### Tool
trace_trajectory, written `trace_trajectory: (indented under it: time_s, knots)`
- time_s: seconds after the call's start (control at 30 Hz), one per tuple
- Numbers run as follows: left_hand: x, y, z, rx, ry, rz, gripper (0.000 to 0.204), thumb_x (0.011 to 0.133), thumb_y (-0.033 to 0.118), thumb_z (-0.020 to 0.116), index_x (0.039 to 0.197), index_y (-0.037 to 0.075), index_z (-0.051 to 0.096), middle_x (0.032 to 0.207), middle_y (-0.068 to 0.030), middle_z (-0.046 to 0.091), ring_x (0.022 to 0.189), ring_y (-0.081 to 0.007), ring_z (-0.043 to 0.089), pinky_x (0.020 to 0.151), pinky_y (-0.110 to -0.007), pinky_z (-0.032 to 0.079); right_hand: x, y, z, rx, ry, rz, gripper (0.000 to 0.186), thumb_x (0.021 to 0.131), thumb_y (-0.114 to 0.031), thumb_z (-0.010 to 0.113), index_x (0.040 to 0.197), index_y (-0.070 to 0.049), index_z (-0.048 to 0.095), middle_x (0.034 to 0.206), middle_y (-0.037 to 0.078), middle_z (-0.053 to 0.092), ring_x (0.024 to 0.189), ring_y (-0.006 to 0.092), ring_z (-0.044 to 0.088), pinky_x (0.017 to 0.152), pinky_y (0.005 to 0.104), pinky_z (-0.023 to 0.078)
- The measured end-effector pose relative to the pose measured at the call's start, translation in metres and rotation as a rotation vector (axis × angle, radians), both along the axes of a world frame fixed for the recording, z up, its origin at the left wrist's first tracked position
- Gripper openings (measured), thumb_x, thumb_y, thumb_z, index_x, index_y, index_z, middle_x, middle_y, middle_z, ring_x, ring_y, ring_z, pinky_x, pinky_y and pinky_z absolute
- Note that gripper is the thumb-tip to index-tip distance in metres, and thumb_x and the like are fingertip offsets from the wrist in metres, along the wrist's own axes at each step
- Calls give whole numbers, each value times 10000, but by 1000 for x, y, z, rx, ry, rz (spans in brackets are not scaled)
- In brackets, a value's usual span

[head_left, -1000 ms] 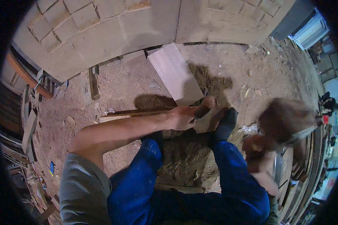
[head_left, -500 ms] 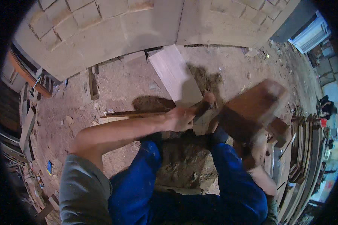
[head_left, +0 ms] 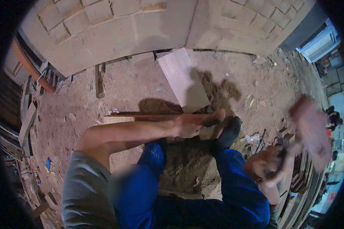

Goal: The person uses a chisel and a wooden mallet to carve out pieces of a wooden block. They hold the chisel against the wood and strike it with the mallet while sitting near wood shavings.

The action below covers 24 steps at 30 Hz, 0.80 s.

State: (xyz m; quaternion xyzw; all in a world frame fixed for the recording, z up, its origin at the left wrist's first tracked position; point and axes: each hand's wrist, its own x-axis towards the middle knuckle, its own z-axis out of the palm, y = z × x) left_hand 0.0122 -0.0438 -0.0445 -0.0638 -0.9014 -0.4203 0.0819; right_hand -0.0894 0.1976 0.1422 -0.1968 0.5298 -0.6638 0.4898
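Note:
My left hand (head_left: pixel 189 126) is closed round a short dark chisel-like tool (head_left: pixel 212 120), held over a wooden piece (head_left: pixel 118 120) lying crosswise by my feet. My right hand (head_left: pixel 263 166) is at the right, closed on a wooden mallet (head_left: pixel 309 131) whose broad head is blurred and apart from the tool. A dark-covered foot (head_left: pixel 229 129) is beside the short wood beneath the tool. A pale board (head_left: pixel 179 72) lies on the ground just beyond my left hand, partly in shadow.
Large panels (head_left: pixel 114 38) with raised square blocks stand along the far side. Stacked timber (head_left: pixel 294 183) is close at my right, loose planks (head_left: pixel 26 126) lie at the left, and dirt, chips and scraps cover the ground (head_left: pixel 65 110).
The mallet swung in toward my left hand half a second ago and is now back out to the right. My left hand stays on the tool.

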Motion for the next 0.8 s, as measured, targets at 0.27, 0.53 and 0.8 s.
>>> trace_trajectory:
  time_s: [0.27, 0.53, 0.8]
  knots:
    - [6, -1, -8, 25, -24, 9, 624, 832, 109, 501, 1432, 73, 332, 1393, -173, 442, 1290, -290, 441, 1033, -365, 424, 13, -20, -7, 326, 283, 0, 310, 937, -390, 487, 792, -119, 450, 526, 6, 355, 388, 129, 303, 394, 284, 268]
    - [1, 2, -14, 12, 81, -5, 775, 784, 35, 527, 1494, 156, 240, 1452, -113, 412, 1231, -279, 512, 976, -366, 479, -8, -8, -27, 309, 87, 166, 374, 946, -456, 438, 867, -93, 480, 537, 14, 374, 411, 153, 322, 423, 297, 278]
    - [-4, 9, -43, -65, -17, 75, 597, 810, 123, 564, 1380, 85, 391, 1169, -182, 594, 1033, -352, 604, 843, -441, 516, -23, 24, -8, -29, 263, 84, 454, 967, -513, 379, 793, -100, 452, 468, 6, 329, 380, 135, 264, 427, 292, 246]
